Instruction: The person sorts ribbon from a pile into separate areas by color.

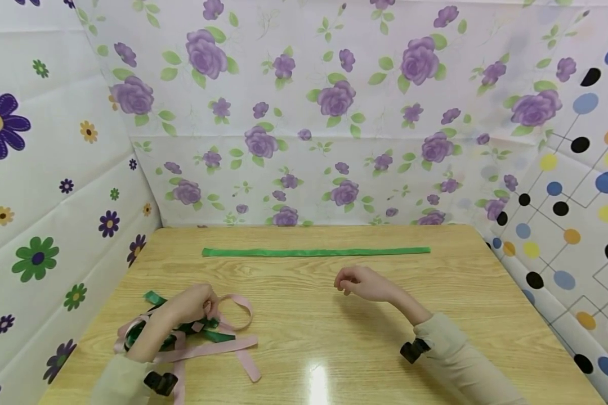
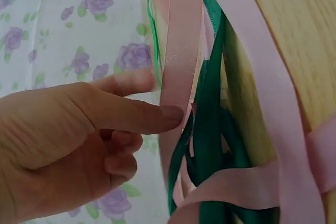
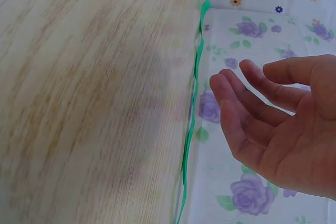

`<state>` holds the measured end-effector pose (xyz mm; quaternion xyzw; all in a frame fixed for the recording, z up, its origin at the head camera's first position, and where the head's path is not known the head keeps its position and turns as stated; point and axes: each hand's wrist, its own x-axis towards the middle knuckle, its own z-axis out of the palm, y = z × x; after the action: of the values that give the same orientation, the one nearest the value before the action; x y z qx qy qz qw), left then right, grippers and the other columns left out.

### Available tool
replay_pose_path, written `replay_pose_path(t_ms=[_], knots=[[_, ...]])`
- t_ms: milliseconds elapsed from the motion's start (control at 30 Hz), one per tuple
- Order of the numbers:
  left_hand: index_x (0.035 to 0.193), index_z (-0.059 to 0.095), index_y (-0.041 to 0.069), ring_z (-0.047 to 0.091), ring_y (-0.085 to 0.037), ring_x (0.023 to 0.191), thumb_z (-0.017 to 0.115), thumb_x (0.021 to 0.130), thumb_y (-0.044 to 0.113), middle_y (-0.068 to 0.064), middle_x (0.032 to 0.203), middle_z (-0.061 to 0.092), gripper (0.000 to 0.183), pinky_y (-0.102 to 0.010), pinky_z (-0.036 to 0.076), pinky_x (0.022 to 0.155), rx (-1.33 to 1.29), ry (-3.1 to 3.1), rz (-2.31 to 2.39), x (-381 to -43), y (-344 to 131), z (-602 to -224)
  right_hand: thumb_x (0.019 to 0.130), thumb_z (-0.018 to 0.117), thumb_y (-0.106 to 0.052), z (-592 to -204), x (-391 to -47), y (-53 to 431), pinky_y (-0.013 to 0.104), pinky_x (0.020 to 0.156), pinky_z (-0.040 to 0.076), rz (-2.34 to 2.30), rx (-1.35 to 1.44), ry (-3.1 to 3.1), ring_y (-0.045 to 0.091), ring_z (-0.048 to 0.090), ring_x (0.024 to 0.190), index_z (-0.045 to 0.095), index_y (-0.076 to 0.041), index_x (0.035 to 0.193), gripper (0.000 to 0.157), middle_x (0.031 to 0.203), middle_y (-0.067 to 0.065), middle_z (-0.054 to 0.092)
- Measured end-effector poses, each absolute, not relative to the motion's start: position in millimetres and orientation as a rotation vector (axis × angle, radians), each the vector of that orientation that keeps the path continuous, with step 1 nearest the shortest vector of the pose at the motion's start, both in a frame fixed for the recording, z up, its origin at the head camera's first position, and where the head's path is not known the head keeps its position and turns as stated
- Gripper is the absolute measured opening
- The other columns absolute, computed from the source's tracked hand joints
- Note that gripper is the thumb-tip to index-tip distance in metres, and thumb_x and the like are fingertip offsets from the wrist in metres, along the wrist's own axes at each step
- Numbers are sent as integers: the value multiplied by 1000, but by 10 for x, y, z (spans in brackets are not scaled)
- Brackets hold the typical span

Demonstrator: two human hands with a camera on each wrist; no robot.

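My left hand [image 1: 191, 306] is over a tangled heap of pink and dark green ribbons at the table's left front. In the left wrist view, the thumb overlaps the edge of a pink ribbon [image 2: 181, 51], beside a dark green ribbon [image 2: 210, 129]. Index finger and thumb stand apart there, and the other fingers are bent. My right hand [image 1: 365, 283] hovers over the table's right half, fingers loosely curved, holding nothing. Beyond it, a bright green ribbon [image 1: 314, 252] lies straight and flat across the back of the table.
The wooden table [image 1: 304, 315] reaches back to a flower-print cloth [image 1: 304, 112]. Patterned cloths also hang at left and right. From the heap, a pink loop [image 1: 248, 306] and pink tails [image 1: 208, 350] spread rightward and toward the front edge.
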<state>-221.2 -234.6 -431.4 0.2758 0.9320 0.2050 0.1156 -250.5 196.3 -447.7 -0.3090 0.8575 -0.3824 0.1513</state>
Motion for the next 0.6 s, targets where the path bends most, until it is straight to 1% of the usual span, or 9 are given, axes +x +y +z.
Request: replay_pose_path(t_ms=[67,133,167,233,333,400,533,600], knots=[[68,71,7,50,-9,61,52,73,-24,1,73,65,37,-21,39,52,743,2725,563,-2202,-2341,-4305,103,43,-13,-4477,-2505,1958,42,79,53,-1100,-887,2457,30,66,91,63,0,112,25,105,21,65],[76,75,9,61,-14,72,59,72,-22,-2,82,70,35,-25,48,58,663,2735,522,-2189,-2328,-4292,103,43,-12,-4467,-2498,1951,43,80,53,-1101,-883,2449,31,66,91,63,0,112,25,106,22,65],[79,76,9,64,-17,76,64,72,-19,-3,84,71,31,-27,52,63,625,2743,501,-2182,-2318,-4287,103,43,-12,-4465,-2498,1949,43,79,53,-1099,-881,2446,32,66,91,63,0,112,25,106,22,65],[83,76,9,66,-19,78,72,72,-12,-4,86,71,24,-31,54,65,582,2760,452,-2173,-2301,-4284,103,43,-12,-4458,-2496,1942,44,79,53,-1098,-880,2437,33,65,92,63,1,111,25,106,22,64],[80,74,11,62,-16,74,81,69,-3,-3,84,68,20,-34,53,64,545,2799,363,-2157,-2268,-4301,103,43,-12,-4448,-2490,1936,45,79,53,-1091,-880,2429,34,65,92,63,1,111,25,106,22,64],[77,72,12,59,-14,67,83,67,-1,-2,80,66,20,-33,51,60,539,2820,315,-2156,-2249,-4328,103,43,-11,-4450,-2493,1934,47,80,53,-1089,-885,2426,35,65,92,62,2,111,25,106,22,64],[70,69,13,53,-12,54,79,70,-5,1,68,61,20,-28,43,52,501,2808,325,-2147,-2226,-4373,102,44,-10,-4459,-2497,1918,49,82,53,-1085,-900,2408,36,66,92,62,4,110,24,105,22,65],[65,69,11,47,-10,49,77,72,-5,3,59,56,20,-26,37,49,502,2774,378,-2143,-2229,-4359,102,44,-10,-4459,-2493,1905,49,82,53,-1074,-906,2398,35,66,91,62,4,110,24,104,21,65]])
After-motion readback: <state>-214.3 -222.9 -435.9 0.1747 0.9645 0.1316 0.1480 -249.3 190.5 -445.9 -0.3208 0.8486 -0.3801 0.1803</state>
